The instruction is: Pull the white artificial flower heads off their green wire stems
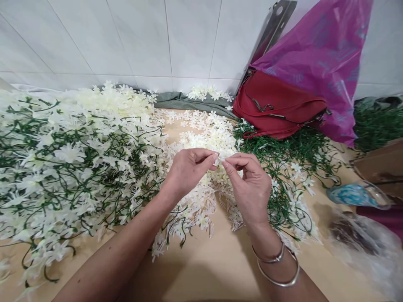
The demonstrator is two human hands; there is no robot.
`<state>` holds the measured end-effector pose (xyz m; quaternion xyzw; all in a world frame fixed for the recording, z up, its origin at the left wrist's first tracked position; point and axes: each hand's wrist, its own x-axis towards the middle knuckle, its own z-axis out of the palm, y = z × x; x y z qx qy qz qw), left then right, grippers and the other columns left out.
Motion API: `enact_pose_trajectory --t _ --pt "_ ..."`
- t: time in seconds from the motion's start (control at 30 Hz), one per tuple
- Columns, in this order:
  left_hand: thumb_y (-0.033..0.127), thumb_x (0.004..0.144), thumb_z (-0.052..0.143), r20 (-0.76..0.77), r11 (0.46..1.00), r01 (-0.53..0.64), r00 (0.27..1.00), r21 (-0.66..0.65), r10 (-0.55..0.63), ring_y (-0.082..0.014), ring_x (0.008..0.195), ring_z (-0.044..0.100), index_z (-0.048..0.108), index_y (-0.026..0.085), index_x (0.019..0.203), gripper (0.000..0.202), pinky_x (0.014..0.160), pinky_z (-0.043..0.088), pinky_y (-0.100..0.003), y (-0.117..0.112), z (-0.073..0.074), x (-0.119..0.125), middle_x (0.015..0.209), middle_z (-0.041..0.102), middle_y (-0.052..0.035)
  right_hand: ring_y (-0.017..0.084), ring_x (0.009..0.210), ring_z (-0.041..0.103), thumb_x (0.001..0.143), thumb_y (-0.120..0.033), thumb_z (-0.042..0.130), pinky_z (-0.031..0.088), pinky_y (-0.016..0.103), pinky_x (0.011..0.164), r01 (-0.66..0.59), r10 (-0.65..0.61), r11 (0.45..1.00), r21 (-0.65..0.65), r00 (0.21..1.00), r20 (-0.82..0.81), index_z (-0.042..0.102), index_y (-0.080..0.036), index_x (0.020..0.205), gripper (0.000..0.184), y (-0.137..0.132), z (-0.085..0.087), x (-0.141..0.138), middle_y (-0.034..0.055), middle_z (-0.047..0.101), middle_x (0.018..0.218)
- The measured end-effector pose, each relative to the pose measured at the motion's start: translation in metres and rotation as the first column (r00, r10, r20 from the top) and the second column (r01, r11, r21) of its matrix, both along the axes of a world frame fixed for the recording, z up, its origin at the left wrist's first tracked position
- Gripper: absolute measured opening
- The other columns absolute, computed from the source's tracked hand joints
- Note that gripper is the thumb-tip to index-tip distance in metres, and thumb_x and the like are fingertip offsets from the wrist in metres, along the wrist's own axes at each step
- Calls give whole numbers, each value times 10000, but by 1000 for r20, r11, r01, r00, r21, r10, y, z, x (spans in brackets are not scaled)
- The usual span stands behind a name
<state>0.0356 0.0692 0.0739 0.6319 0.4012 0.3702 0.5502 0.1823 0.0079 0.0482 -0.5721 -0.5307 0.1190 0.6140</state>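
Observation:
Over the middle of the pile, my left hand (197, 167) and my right hand (248, 180) meet fingertip to fingertip, each in a closed pinch. A small white artificial flower piece (220, 160) shows between the fingertips; its exact shape is mostly hidden. Below and behind the hands lies a heap of loose white artificial blossoms (204, 140). To the left spreads a large mound of artificial flowers with green stems (72, 163). Right of my right hand lie loose green stems (286, 201), with some white flower pieces among them.
A red bag (277, 102) and a purple plastic bag (327, 63) stand at the back right, by the tiled wall (195, 37). At the right are a blue patterned face mask (352, 195), a clear plastic bag (368, 247) and a cardboard box (380, 163). All rests on a tan surface (201, 268).

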Motion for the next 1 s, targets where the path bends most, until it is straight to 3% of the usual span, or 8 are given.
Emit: enact_pose_trajectory --t 0.17,0.43,0.67,0.83,1.0 --pt "379 907 709 -13 999 18 1000 44 -18 -185 824 771 812 199 990 223 778 604 -287 -4 -2 1 858 811 -31 207 899 644 874 -219 720 525 371 815 79 -76 997 -14 990 116 723 -225 836 38 0 3 -4 53 691 925" --pt "328 953 652 -142 971 -21 988 238 56 -194 871 753 814 218 1022 208 794 585 -297 -11 2 4 963 823 -19 203 890 640 879 -198 671 523 368 824 125 -120 991 -47 989 89 669 -220 803 80 0 0 -7 54 681 912" --pt "265 966 627 -145 948 28 989 316 19 -176 891 751 812 233 1038 201 830 561 -277 -15 0 7 1010 822 -8 218 983 647 877 -210 679 511 396 870 101 -105 993 -53 992 -71 684 -206 830 47 1 -5 -10 76 662 1000" --pt "317 974 623 -96 957 50 995 286 -23 -169 842 736 798 235 1034 202 803 568 -278 -11 -3 6 913 805 -6 227 1086 670 847 -245 743 531 431 961 -72 55 997 -41 943 -328 705 -201 845 59 5 -11 -4 98 679 1137" --pt "319 976 628 -35 953 55 998 297 -47 -166 898 730 786 225 997 185 870 576 -284 -7 -4 7 941 799 -20 199 966 686 825 -264 771 566 402 922 -119 98 992 -32 917 -386 698 -209 825 92 10 -17 5 56 713 992"
